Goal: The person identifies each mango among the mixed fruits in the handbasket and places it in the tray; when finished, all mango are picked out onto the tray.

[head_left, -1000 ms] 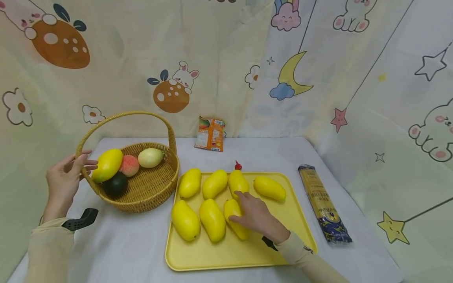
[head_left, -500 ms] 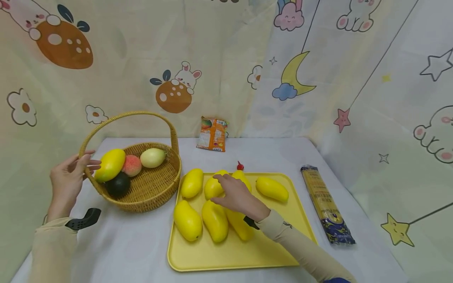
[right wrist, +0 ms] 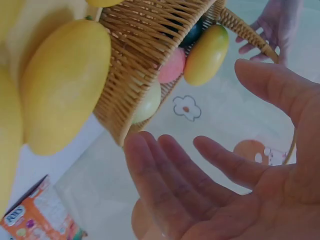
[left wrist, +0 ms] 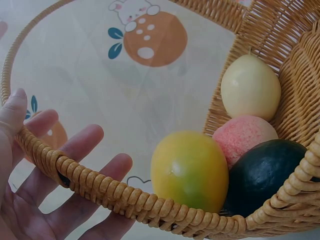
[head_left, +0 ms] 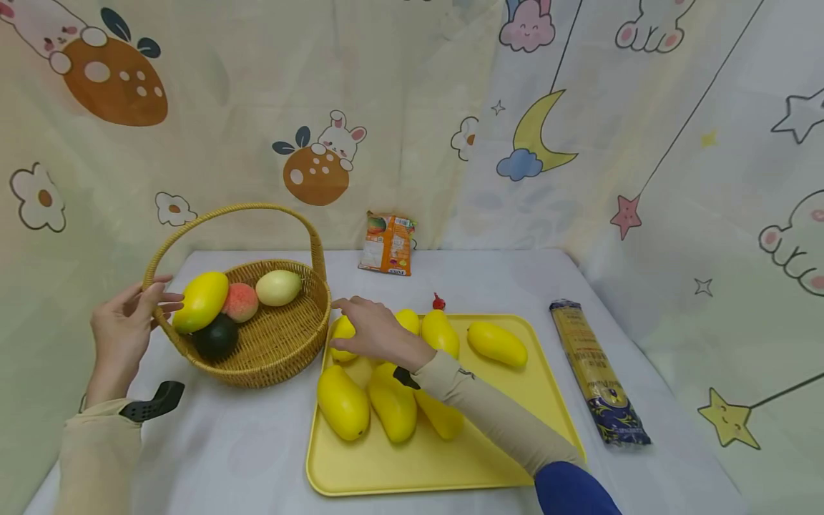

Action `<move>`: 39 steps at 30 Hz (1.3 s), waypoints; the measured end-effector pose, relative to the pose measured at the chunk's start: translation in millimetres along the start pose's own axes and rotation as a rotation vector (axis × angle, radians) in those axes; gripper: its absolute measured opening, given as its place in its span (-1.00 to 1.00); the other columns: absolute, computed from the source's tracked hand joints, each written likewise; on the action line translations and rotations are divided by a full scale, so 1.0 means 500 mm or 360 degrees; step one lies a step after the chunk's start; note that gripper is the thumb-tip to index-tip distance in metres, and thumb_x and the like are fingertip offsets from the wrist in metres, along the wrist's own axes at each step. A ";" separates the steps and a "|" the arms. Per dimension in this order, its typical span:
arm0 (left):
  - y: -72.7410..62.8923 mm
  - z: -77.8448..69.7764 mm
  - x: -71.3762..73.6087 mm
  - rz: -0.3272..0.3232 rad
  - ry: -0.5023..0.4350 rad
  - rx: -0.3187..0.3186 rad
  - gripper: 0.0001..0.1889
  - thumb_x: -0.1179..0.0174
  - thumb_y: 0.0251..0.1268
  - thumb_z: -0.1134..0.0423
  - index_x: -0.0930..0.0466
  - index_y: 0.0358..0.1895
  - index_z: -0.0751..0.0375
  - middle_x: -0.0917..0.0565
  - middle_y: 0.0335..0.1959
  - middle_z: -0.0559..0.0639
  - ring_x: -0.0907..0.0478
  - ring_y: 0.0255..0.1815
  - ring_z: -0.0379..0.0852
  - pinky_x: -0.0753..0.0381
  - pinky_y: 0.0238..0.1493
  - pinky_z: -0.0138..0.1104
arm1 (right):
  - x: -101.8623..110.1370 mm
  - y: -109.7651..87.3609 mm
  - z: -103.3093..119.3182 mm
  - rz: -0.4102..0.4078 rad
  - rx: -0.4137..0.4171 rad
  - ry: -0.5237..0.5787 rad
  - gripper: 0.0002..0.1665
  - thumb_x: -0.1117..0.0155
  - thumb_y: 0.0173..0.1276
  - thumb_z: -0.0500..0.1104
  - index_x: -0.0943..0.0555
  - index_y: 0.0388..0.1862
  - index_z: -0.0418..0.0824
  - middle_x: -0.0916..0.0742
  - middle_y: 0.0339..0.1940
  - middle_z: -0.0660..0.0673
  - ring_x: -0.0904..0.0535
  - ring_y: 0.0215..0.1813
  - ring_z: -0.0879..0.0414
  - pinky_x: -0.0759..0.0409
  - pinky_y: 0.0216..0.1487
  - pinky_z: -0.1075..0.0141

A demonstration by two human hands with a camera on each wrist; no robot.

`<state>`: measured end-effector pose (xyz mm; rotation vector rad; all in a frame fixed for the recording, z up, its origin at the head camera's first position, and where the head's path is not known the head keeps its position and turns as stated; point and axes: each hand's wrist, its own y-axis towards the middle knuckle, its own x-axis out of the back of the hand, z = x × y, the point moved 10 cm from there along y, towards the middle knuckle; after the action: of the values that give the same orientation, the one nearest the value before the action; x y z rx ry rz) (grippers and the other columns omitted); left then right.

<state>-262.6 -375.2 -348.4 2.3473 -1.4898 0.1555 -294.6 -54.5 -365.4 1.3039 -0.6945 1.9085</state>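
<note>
My left hand (head_left: 121, 332) holds the handle of a wicker basket (head_left: 277, 350) at its left side, thumb and fingers on either side of the handle (left wrist: 100, 185). Inside the basket lie a yellow mango with a green tinge (left wrist: 190, 170), a pinkish peach (left wrist: 245, 135), a dark green avocado-like fruit (left wrist: 267, 172) and a pale round fruit (left wrist: 251, 87). My right hand (head_left: 381, 330) hovers over the left back of a yellow tray (head_left: 393, 472), fingers extended toward the basket's rim and holding nothing. Several yellow mangoes (head_left: 343, 402) rest in the tray, the back ones partly hidden by that hand.
An orange snack packet (head_left: 388, 244) stands at the table's back edge. A long pack of pasta (head_left: 599, 372) lies right of the tray, and a small red item (head_left: 438, 301) sits just behind it. A printed cloth (head_left: 399, 107) hangs behind the table (head_left: 212, 458).
My right hand has moved left and slightly back, from above the tray's middle mangoes to beside the basket's right rim. My left hand stays at the basket handle.
</note>
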 end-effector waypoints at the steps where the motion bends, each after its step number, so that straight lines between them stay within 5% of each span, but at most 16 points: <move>1: 0.001 0.000 0.001 -0.0004 0.0001 -0.0003 -0.53 -0.03 0.42 0.00 -0.49 0.27 0.15 -0.64 -0.41 -0.50 -0.62 -0.37 -0.51 -0.50 -0.28 -0.72 | -0.002 0.013 0.013 0.0001 0.0034 -0.0024 -0.26 -0.30 0.30 0.11 -0.36 0.39 -0.11 -0.58 0.22 -0.09 -0.56 0.11 0.09 -0.54 0.08 0.22; 9: 0.006 0.000 -0.007 0.0006 -0.0044 -0.0031 -0.57 -0.04 0.42 0.04 -0.52 0.24 0.14 -0.67 -0.39 -0.44 -0.64 -0.36 -0.48 -0.52 -0.27 -0.69 | -0.013 0.110 0.105 -0.0002 0.0244 -0.0286 -0.26 -0.27 0.30 0.15 -0.35 0.39 -0.09 -0.58 0.19 -0.07 -0.58 -0.06 0.15 -0.58 -0.19 0.35; 16: 0.014 0.000 -0.010 0.0015 -0.0046 -0.0027 -0.57 -0.04 0.42 0.05 -0.52 0.24 0.14 -0.67 -0.39 -0.42 -0.64 -0.35 -0.46 -0.51 -0.29 -0.70 | -0.014 0.181 0.132 0.0029 0.0251 -0.0307 -0.23 -0.26 0.30 0.16 -0.31 0.43 -0.04 -0.54 0.17 -0.04 -0.53 -0.16 0.18 -0.54 -0.31 0.38; 24: 0.011 0.003 -0.009 -0.0003 -0.0006 0.0008 -0.57 -0.04 0.41 0.02 -0.53 0.23 0.11 -0.67 -0.38 -0.41 -0.64 -0.34 -0.46 -0.50 -0.26 -0.71 | -0.032 0.248 0.148 0.0078 0.0223 -0.0376 -0.26 -0.29 0.29 0.12 -0.33 0.40 0.00 -0.53 0.22 0.00 -0.50 0.11 0.17 -0.58 -0.06 0.34; 33: -0.008 0.018 0.000 0.0001 -0.0051 0.0002 -0.59 -0.05 0.42 0.08 -0.53 0.21 0.20 -0.69 -0.41 -0.39 -0.65 -0.36 -0.47 -0.51 -0.27 -0.71 | -0.069 0.288 0.208 0.0055 0.0526 -0.0220 -0.25 -0.28 0.30 0.11 -0.31 0.43 0.00 -0.38 0.39 0.00 -0.31 0.36 0.20 -0.32 0.29 0.47; 39: 0.001 0.014 -0.005 0.0002 -0.0040 0.0000 -0.58 -0.05 0.42 0.08 -0.52 0.23 0.18 -0.70 -0.39 -0.38 -0.65 -0.34 -0.46 -0.51 -0.26 -0.71 | -0.064 0.302 0.229 0.0045 0.0642 -0.0316 -0.26 -0.24 0.33 0.06 -0.25 0.45 0.03 -0.30 0.43 0.00 -0.25 0.38 0.23 -0.17 0.37 0.52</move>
<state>-264.7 -375.7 -355.5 2.3566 -1.5034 0.1264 -344.1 -240.4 -361.6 1.7585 -0.4355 2.0287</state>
